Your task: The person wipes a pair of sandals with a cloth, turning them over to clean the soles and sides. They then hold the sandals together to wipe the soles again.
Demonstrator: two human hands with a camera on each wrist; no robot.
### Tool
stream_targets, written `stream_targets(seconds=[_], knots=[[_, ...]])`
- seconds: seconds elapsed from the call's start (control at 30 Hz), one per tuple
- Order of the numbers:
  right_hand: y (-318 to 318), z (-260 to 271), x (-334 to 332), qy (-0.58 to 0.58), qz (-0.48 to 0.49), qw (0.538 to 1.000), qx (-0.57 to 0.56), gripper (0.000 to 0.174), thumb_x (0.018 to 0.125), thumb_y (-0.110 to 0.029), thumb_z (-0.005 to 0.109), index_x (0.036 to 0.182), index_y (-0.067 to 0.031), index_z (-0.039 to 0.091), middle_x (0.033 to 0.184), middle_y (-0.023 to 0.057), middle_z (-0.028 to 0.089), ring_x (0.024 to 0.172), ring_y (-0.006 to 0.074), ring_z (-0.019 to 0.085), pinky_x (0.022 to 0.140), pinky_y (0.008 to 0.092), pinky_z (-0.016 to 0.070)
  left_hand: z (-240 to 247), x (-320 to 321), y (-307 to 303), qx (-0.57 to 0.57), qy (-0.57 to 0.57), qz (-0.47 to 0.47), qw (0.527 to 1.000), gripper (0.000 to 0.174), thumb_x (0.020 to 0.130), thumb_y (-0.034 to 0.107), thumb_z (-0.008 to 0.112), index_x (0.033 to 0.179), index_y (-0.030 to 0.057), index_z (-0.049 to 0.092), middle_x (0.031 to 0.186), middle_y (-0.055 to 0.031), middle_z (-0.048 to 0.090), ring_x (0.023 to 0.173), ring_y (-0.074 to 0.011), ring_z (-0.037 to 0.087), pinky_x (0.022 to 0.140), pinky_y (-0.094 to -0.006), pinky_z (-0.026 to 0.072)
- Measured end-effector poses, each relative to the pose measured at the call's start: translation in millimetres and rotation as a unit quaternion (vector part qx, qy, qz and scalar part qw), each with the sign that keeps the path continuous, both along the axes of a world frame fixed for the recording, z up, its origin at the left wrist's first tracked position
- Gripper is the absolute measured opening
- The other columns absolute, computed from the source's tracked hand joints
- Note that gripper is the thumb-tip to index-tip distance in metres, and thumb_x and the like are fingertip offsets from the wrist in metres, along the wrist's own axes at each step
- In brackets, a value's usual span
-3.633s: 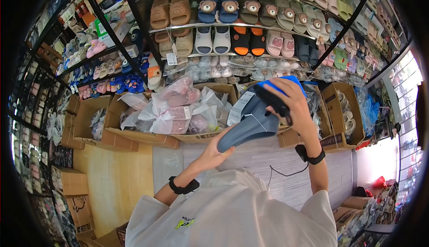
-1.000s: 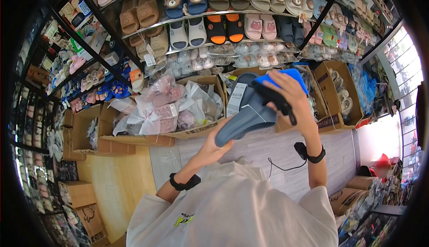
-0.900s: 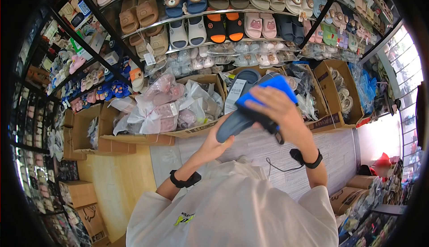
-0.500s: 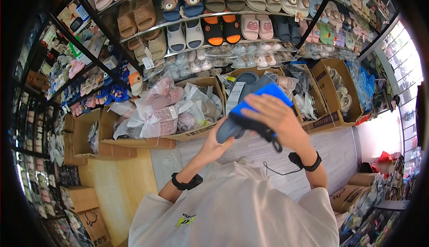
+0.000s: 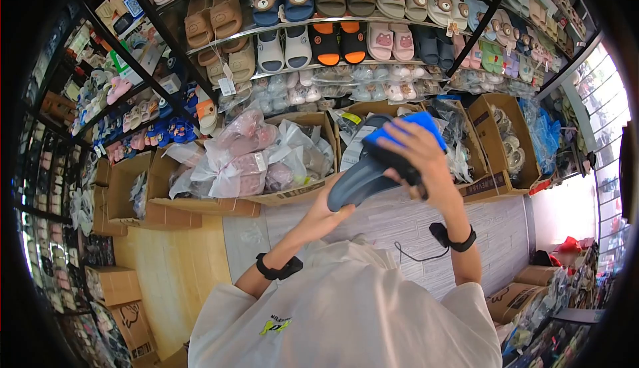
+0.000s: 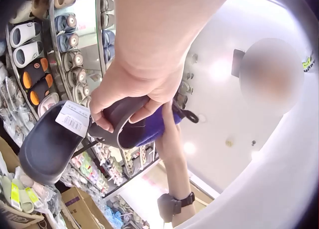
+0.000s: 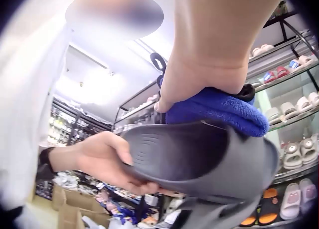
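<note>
My left hand [image 5: 325,216] grips the heel end of a pair of dark grey slippers [image 5: 359,180] held up in front of my chest; a white tag [image 6: 73,118] hangs on one. My right hand [image 5: 414,150] holds a blue cloth [image 5: 406,126] and presses it onto the slippers' upper end. In the right wrist view the blue cloth [image 7: 214,109] lies between that hand [image 7: 199,84] and the ribbed sole [image 7: 199,159], with the left hand's fingers [image 7: 107,161] curled under the sole's other end. The left wrist view shows my left hand [image 6: 134,89] wrapped round the slipper [image 6: 47,149].
Racks of slippers [image 5: 333,35] fill the wall ahead and the left side. Open cardboard boxes [image 5: 293,191] of bagged slippers [image 5: 246,158] stand on the floor below them, with more boxes [image 5: 499,135] at the right. Bare wooden floor [image 5: 173,261] lies at my left.
My right hand slid the blue cloth down along the slippers toward my left hand, then back up to their far end. The left hand kept its grip and the slippers stayed raised.
</note>
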State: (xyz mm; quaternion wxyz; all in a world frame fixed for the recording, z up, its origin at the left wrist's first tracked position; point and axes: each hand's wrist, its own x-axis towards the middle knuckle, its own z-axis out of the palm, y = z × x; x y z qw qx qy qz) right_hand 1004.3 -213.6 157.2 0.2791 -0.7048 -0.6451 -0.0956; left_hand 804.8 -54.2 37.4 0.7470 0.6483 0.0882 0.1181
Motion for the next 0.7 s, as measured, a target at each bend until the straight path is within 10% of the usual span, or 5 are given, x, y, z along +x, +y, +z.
stream_targets(seconds=[0.17,0.2,0.4,0.7], knots=[[10,-5,-59,-0.047,0.147,0.986,-0.058,0.06,0.08,-0.015,0.067,0.139,-0.0145,0.059,0.147,0.01,0.056,0.137,0.0314,0.051,0.115,0.0469,0.0389,-14,-5,-1,0.064,0.086,-0.058,0.992,0.079,0.087,0.02,0.077,0.152,0.0002,0.037,0.149,-0.0146,0.047,0.139,-0.0232,0.044,0.117,-0.0377,0.0346],[11,-6,-67,-0.095,0.17,0.978,-0.072,0.056,0.085,-0.02,0.064,0.14,-0.015,0.059,0.147,0.0092,0.056,0.137,0.0305,0.052,0.115,0.0458,0.0392,-49,-1,1,0.289,0.003,-0.048,0.956,0.094,0.085,0.025,0.079,0.159,0.002,0.025,0.155,-0.016,0.04,0.145,-0.0256,0.039,0.12,-0.0403,0.0343],[6,-2,-54,-0.17,0.12,0.977,-0.055,0.054,0.085,-0.013,0.06,0.139,-0.0121,0.057,0.145,0.0122,0.057,0.136,0.0278,0.052,0.117,0.0454,0.0382,-16,-9,-1,-0.005,0.012,-0.013,1.0,0.085,0.09,0.012,0.073,0.159,0.0021,0.025,0.157,-0.0133,0.039,0.144,-0.0207,0.037,0.119,-0.0367,0.0322],[-8,11,25,-0.054,-0.049,0.997,-0.004,0.052,0.086,-0.021,0.076,0.135,-0.0089,0.064,0.144,0.0134,0.059,0.135,0.0325,0.053,0.112,0.0461,0.0397,17,-16,8,-0.023,-0.052,-0.025,0.998,0.079,0.086,0.004,0.068,0.156,0.0004,0.032,0.15,-0.0101,0.047,0.138,-0.017,0.043,0.116,-0.0336,0.032]])
